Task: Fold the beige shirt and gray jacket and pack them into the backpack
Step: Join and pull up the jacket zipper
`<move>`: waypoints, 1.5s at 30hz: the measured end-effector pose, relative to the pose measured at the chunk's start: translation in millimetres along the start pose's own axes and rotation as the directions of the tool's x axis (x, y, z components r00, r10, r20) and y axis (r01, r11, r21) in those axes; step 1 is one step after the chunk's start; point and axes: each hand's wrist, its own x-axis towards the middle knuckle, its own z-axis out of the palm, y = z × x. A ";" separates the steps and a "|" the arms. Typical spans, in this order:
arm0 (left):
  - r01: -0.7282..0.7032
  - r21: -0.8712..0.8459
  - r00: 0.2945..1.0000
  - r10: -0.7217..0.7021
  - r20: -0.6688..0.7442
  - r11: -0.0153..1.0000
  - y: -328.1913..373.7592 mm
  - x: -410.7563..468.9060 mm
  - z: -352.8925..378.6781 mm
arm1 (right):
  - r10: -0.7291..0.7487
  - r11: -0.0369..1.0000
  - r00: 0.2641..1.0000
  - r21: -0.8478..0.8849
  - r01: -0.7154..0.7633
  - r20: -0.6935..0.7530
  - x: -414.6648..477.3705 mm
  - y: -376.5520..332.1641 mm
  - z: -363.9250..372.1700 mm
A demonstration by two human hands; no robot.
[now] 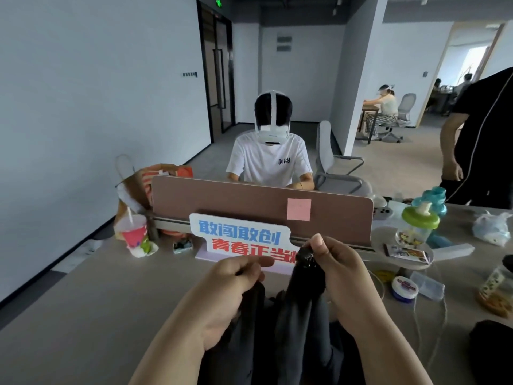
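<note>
Head view, read from left to right. At the far left of the table (97, 315) I see a brown paper bag (133, 184) standing upright. Just in front of it is a pink drink cup (134, 232) with a straw. A tan divider panel (261, 207) runs across the far edge of the table. A white sign (238, 234) with blue and red characters stands just in front of the panel, and a pink sticky note (299, 209) is stuck to the panel's right half. Behind the panel sits a person in a white T-shirt (269, 159) wearing a headset.

Nearer to me, the left hand (227, 295) is raised above the table. Its fingers are curled, with the thumb pressed against them, pinching a dark edge of the gray jacket (299, 315).

The jacket hangs between the two hands in loose vertical folds, dropping toward the bottom edge of the frame. I cannot tell whether its lower part rests on the table.

The right hand (344, 276) is slightly higher than the left. Its thumb and fingertips are closed tightly on a bunched upper end of the same jacket.

To the right of the hands, a clear bottle with a green lid (419, 223) stands on the table. A blue and white round tub (405, 287) is nearer to me, and a white plastic bag (491, 229) lies toward the far right.
</note>
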 end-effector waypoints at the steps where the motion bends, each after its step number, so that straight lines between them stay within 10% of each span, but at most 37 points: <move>1: 0.001 -0.033 1.000 -0.001 0.009 0.999 0.2 1.9 1.8 | 0.003 1.000 1.000 0.004 -0.003 -0.013 0.8 0.1 -0.8; 11: -0.170 -0.077 0.984 0.165 -0.066 0.982 3.2 32.5 27.6 | 0.135 0.930 0.990 0.341 -0.139 0.036 6.8 6.1 -23.9; 31: -0.319 0.002 0.942 0.317 0.110 0.948 -5.7 45.0 48.8 | 0.115 0.975 0.990 0.201 -0.098 -0.078 -7.8 11.2 -37.8; 45: -0.392 0.018 0.920 0.392 0.023 0.920 -6.4 28.5 30.3 | 0.233 0.831 0.971 0.509 -0.225 0.049 -2.4 7.0 -1.4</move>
